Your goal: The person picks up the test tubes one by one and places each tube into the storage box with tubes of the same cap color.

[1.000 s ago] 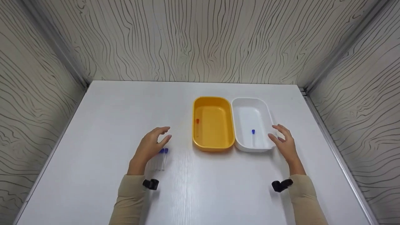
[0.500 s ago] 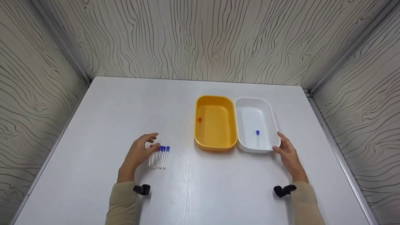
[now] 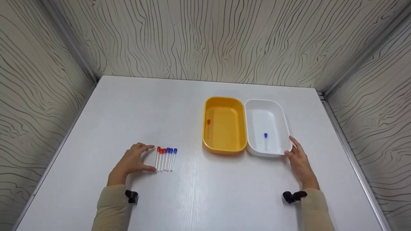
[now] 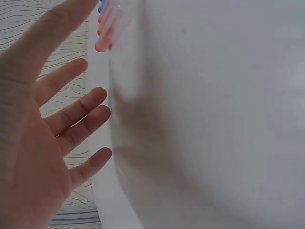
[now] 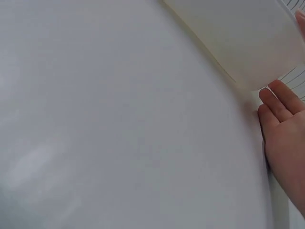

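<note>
Several slim clear test tubes with red and blue caps (image 3: 165,159) lie side by side in a row on the table. My left hand (image 3: 130,161) is just left of the row, fingers and thumb spread apart, the thumb tip close by the lower end of the leftmost tube. From the left wrist, the left hand (image 4: 52,119) shows nothing held. My right hand (image 3: 300,165) holds the near right corner of the white bin (image 3: 251,144), thumb on the near side and fingers along the right. One blue-capped tube (image 3: 266,136) lies inside that bin.
A yellow bin (image 3: 224,151) stands against the left side of the white bin, with a red-capped tube (image 3: 208,122) inside along its left wall. Wood-patterned panels (image 3: 205,41) enclose the white table (image 3: 144,106) at the back and sides.
My left hand has moved left and toward me, uncovering the row of tubes, and its fingers have spread. My right hand has come onto the white bin's corner.
</note>
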Demonstrator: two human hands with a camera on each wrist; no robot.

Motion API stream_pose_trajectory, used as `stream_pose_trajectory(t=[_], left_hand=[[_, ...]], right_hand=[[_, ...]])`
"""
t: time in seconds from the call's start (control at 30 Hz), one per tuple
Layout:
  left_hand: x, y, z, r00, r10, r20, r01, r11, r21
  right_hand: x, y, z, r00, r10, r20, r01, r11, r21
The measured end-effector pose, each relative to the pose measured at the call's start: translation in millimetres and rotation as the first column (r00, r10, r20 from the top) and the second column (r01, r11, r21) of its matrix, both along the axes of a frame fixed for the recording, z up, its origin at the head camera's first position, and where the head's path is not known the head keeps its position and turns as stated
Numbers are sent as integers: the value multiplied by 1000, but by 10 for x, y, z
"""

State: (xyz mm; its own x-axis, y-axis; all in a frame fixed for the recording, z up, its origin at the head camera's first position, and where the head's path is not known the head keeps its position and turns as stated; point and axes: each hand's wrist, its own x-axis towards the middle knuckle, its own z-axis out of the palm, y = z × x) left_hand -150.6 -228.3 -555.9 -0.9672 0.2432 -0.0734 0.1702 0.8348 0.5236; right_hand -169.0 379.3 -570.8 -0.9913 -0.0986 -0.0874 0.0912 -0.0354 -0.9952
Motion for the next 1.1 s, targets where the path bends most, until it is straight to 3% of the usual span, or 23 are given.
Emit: stream_pose_trajectory(t=[0.33, 0.87, 1.1], left_hand=[[-105, 21, -33, 1000, -8, 31, 9, 999, -33], [-156, 89, -59, 998, -22, 53, 23, 999, -29], [-147, 58, -36, 997, 4, 74, -3, 1000, -16]], right_hand=[[-4, 17, 6, 997, 62, 49, -63, 998, 4], [-1, 48, -16, 997, 64, 38, -63, 997, -35], [4, 48, -19, 996, 77, 43, -75, 997, -35]])
